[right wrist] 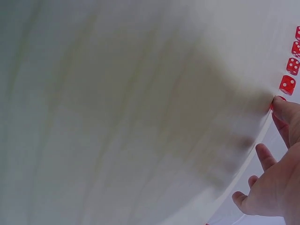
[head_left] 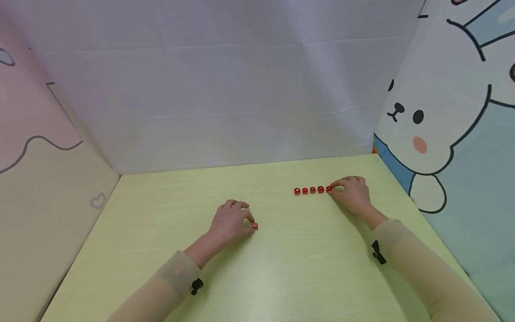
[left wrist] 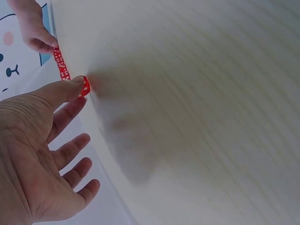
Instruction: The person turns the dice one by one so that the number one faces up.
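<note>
My left hand (head_left: 230, 222) pinches a red die (head_left: 255, 226) with white pips between thumb and index finger, low at the middle of the table. Its other fingers are spread apart in the left wrist view, where the thumb covers part of this die (left wrist: 86, 87). Farther back and to the right, several red dice (head_left: 312, 190) form a straight row with small gaps. At the row's right end my right hand (head_left: 354, 196) pinches the last die (head_left: 329, 189) by thumb and index finger. The right wrist view shows that die mostly hidden behind the thumb, beside its neighbour (right wrist: 288, 85).
The pale yellow table (head_left: 261, 277) ends at a white cloth backdrop (head_left: 225, 98) behind the dice. A panel with a cartoon rabbit (head_left: 436, 120) stands along the right edge, and a pink and cream panel (head_left: 48, 192) along the left.
</note>
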The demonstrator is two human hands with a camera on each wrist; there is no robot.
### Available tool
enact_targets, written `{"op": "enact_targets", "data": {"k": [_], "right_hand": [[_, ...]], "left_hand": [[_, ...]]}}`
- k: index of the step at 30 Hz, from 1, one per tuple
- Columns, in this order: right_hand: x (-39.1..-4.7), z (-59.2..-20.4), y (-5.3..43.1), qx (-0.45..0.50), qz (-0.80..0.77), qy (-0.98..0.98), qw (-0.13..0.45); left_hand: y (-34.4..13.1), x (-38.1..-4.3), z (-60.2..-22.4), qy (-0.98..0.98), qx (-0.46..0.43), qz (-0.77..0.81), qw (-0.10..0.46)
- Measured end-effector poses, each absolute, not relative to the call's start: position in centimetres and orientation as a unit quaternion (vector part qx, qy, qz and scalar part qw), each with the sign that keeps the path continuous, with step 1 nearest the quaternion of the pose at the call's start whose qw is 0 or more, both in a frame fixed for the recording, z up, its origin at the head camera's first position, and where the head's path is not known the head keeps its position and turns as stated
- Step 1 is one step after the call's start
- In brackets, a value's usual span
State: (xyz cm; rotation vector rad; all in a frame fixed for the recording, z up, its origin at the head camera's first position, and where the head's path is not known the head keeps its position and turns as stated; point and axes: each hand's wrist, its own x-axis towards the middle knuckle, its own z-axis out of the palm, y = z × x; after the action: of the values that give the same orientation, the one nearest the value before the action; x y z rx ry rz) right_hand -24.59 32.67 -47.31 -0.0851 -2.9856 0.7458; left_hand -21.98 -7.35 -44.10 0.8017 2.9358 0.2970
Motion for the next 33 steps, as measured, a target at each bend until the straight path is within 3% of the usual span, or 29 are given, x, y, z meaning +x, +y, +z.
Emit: {"op": "enact_targets", "data": {"k": [33], "right_hand": [[-24.6, -47.2, 32.7, -0.032, 0.254, -0.966, 0.036]], "left_hand": [[-6.3, -22.4, -44.2, 0.955, 0.281, 0.094, 0.028]]}}
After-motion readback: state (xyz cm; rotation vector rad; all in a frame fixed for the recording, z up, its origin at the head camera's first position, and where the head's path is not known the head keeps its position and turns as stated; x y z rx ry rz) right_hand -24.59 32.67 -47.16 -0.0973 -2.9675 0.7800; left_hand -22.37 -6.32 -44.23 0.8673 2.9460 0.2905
